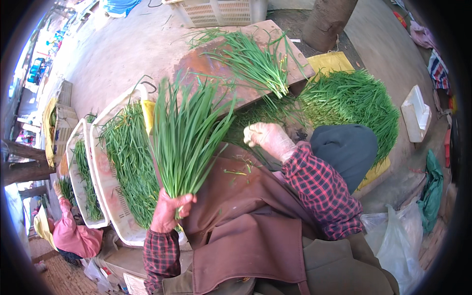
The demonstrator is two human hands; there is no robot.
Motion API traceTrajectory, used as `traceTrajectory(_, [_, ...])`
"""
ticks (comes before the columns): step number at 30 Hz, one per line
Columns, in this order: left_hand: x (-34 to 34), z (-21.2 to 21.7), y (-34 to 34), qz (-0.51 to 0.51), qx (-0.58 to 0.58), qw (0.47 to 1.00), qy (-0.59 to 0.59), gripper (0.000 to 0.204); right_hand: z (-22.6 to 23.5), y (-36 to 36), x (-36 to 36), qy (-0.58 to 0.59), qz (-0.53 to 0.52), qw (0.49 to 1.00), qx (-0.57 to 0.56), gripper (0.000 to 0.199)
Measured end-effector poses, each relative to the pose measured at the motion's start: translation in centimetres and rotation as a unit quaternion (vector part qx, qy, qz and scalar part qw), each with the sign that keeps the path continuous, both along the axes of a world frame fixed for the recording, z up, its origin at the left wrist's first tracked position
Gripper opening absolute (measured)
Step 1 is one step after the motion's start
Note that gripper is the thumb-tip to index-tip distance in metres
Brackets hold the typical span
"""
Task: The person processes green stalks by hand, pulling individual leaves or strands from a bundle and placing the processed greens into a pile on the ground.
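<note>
- Left hand [167, 212]: fingers clenched round the base of a fanned bunch of long green chives [187, 135], upright above the brown apron [246, 216]; white plastic crate [110, 191] rim just beside
- Right hand [268, 139], pale-gloved: fingers curled, grasp unclear; near the reddish board [206, 64] edge

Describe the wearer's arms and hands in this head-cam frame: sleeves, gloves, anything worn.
Both forearms wear long sleeves in a red and dark plaid check, cuffs reaching the wrists. The right hand is covered by a thin, pale, translucent disposable glove, wrinkled over the fingers. The left hand looks bare, with no glove that I can make out. No watch, rings or markings show.
</note>
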State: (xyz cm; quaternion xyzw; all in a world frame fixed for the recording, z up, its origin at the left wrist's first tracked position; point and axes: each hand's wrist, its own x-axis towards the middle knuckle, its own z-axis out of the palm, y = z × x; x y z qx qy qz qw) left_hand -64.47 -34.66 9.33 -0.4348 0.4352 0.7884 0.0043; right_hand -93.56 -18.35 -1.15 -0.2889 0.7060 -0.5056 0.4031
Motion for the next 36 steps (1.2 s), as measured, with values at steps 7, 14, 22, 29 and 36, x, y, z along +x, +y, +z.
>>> traceTrajectory(7, [-5.5, -1.3, -8.2, -0.216, -0.854, 0.433, -0.190, 0.055, 1.0, 0.9, 4.0, 0.139, 0.172, 0.975, 0.022, 0.020])
traceTrajectory(14, [-6.3, -0.7, -7.5, -0.261, -0.918, 0.255, -0.156, 0.067, 6.0, 3.2, 4.3, -0.098, 0.059, 0.989, -0.098, 0.016])
traceTrajectory(22, [-4.4, -0.5, -5.2, -0.276, -0.907, 0.283, -0.144, 0.064, 10.0, 2.0, 1.6, -0.134, -0.116, 0.963, -0.204, 0.015])
traceTrajectory(29, [-3.8, -0.8, -3.9, -0.275, -0.917, 0.257, -0.136, 0.062, 8.7, -0.6, 2.7, 0.022, -0.044, 0.992, -0.120, 0.030])
traceTrajectory(36, [-3.2, -1.4, -3.5, -0.238, -0.921, 0.275, -0.141, 0.060, 3.2, -1.0, 5.9, 0.385, 0.056, 0.915, -0.103, 0.020])
